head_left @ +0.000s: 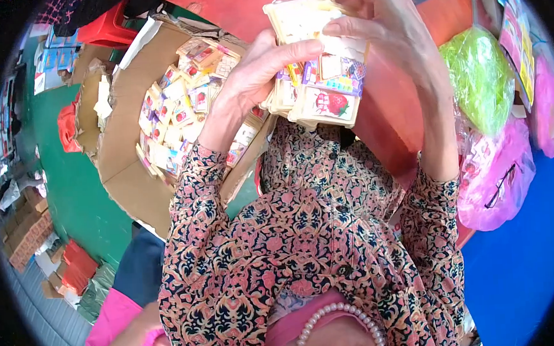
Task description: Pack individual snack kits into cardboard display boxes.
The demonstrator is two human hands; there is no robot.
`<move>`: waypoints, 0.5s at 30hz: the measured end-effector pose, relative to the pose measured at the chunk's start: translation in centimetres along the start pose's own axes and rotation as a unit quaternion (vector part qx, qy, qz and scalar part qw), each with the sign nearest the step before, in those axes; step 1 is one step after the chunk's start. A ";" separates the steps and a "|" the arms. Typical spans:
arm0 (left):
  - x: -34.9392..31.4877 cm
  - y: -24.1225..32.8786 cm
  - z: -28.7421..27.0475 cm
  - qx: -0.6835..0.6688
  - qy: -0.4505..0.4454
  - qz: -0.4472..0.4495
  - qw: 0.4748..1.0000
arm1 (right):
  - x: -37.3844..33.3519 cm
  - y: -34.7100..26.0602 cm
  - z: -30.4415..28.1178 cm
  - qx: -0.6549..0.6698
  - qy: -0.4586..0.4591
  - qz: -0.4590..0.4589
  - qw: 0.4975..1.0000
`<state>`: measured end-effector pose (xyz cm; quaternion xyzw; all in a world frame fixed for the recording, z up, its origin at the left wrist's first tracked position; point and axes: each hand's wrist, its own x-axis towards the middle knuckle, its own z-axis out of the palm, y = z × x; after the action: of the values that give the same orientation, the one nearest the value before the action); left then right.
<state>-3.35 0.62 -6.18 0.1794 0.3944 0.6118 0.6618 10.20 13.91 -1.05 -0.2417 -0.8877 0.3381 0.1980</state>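
Observation:
A bundle of cream-edged picture cards [331,101], some showing strawberries and purple print, is held up in front of my chest. My left hand [256,74] is closed on its left side, the thumb lying across the face. On the upper right, my right hand [388,32] grips the bundle with its thumb pressed on the front; the other fingers are partly behind it and a little blurred. Just left of the bundle, an opened cardboard box [126,159] holds a jumbled heap of similar cards [182,106], partly covered by my left forearm.
A red tabletop [387,117] lies beneath my right arm. Right of it are a green plastic bag [482,77] and a pink plastic bag [500,186]. A red stool [106,28] stands at the far left. At lower left a co-worker's pink sleeve [112,319] and hand show close by.

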 end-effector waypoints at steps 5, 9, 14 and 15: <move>1.3 -1.5 -0.9 -0.094 0.035 -0.013 0.995 | -1.2 -1.6 0.9 0.031 0.051 0.075 0.995; 1.6 -0.2 1.7 -0.044 0.055 0.027 0.997 | -5.2 0.8 3.8 0.156 0.201 0.114 0.960; 3.0 1.3 5.0 0.292 -0.024 0.147 0.945 | -7.6 -1.1 5.6 0.272 0.279 0.134 0.911; 3.4 1.6 5.6 0.399 -0.047 0.196 0.895 | -7.8 -1.0 5.7 0.346 0.289 0.153 0.879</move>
<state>-0.49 5.52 -2.51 0.5304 0.5306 0.5113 0.4193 13.24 5.97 -5.81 -0.3781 -0.5694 0.5647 0.4626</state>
